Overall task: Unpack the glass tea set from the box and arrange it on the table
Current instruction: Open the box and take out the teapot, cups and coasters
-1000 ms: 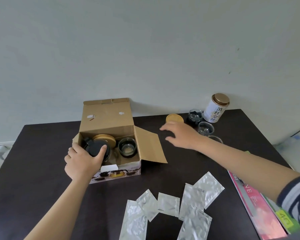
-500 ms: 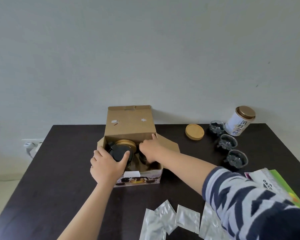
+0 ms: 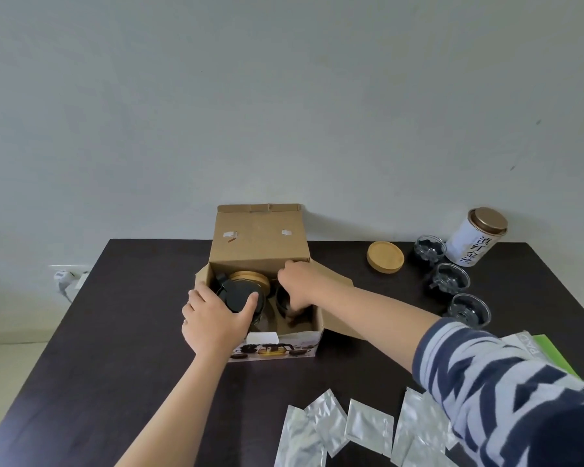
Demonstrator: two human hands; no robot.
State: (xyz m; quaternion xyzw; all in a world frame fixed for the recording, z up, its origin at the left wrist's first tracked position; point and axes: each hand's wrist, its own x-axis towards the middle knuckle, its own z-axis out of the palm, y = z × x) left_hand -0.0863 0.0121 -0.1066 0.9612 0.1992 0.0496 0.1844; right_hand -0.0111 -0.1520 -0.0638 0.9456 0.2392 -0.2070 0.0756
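Left hand (image 3: 213,318) is curled over the near-left corner of the cardboard box (image 3: 263,261), thumb and fingers wrapped round the black lid (image 3: 238,295) of the glass teapot that's sitting upright inside. Behind it in the box there's a bamboo coaster (image 3: 252,278). Right hand (image 3: 300,284) is dipped into the right half of the box, fingers bent down around a glass cup (image 3: 282,299); pretty sure it's gripping the rim, but the fingertips are hidden. Box sits mid-desk (image 3: 132,332), flap standing up toward the wall. Further right on the desk: another bamboo coaster (image 3: 385,257) lying flat, then three glass cups (image 3: 447,282) upright in a row, and a white tea tin (image 3: 478,236) at the back. Foil sachets (image 3: 368,429) are scattered along the near edge.
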